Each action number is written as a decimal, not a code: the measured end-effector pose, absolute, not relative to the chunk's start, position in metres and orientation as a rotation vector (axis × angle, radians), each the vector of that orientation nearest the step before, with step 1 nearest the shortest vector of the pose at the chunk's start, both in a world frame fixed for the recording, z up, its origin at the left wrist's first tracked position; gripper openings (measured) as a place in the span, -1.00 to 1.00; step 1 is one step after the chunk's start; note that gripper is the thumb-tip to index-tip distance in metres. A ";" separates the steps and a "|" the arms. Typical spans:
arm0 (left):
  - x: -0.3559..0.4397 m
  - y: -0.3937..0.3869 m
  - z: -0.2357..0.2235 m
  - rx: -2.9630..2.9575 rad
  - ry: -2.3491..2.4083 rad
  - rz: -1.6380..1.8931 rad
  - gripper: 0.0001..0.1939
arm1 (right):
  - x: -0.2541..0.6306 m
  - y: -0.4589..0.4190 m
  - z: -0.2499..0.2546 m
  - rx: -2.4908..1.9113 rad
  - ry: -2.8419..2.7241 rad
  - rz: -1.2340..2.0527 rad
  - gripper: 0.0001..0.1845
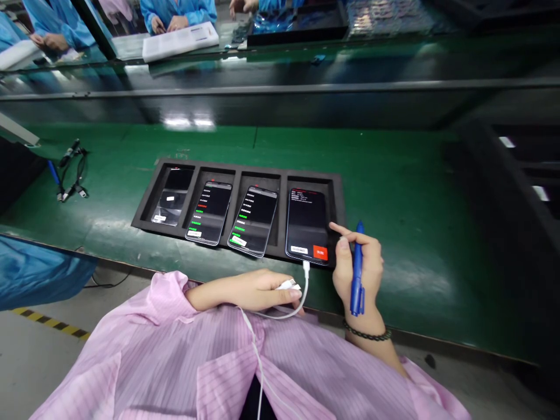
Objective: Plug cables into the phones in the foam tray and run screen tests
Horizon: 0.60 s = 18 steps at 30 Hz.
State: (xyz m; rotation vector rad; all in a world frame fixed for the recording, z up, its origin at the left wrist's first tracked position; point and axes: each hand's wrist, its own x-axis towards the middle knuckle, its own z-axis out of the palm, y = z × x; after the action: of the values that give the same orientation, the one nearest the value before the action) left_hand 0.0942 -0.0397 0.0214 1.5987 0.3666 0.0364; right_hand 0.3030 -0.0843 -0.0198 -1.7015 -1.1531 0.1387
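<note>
My right hand (361, 262) grips a blue pen (357, 271), its index finger stretched toward the right edge of a smartphone (306, 224) with a red box at the bottom of its screen. A white charging cable (305, 280) is plugged into that phone's lower end. In my left hand (258, 290), white cable plugs (289, 284) are pinched between thumb and fingers. The phone lies in the rightmost compartment of a black foam tray (238, 166). Two lit phones, a middle one (254, 221) and another (209, 213), rest tilted on the tray, showing text lists. A dark-screened phone (174, 196) lies in the leftmost compartment.
The tray rests on a green workbench (402, 204). Short black cables (76, 169) and a blue pen (53, 172) lie at the left. Dark trays (516, 175) stand at the right. Across the bench, co-workers in blue sleeves (179, 9) work beside a white box (181, 41).
</note>
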 end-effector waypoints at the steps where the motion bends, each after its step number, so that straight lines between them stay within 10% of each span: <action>1: 0.094 -0.040 0.021 1.608 0.367 0.034 -0.56 | 0.303 -0.084 -0.020 -1.704 -1.152 0.142 -0.65; 18: 0.092 -0.042 0.021 1.554 0.435 0.111 -0.52 | 0.309 -0.082 -0.026 -1.673 -1.146 0.162 -0.55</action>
State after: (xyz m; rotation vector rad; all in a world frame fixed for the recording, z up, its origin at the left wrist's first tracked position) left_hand 0.0924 -0.0416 0.0211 1.5537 0.4347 0.1108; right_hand 0.3087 -0.0819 -0.0264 -1.6731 -1.1459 0.1619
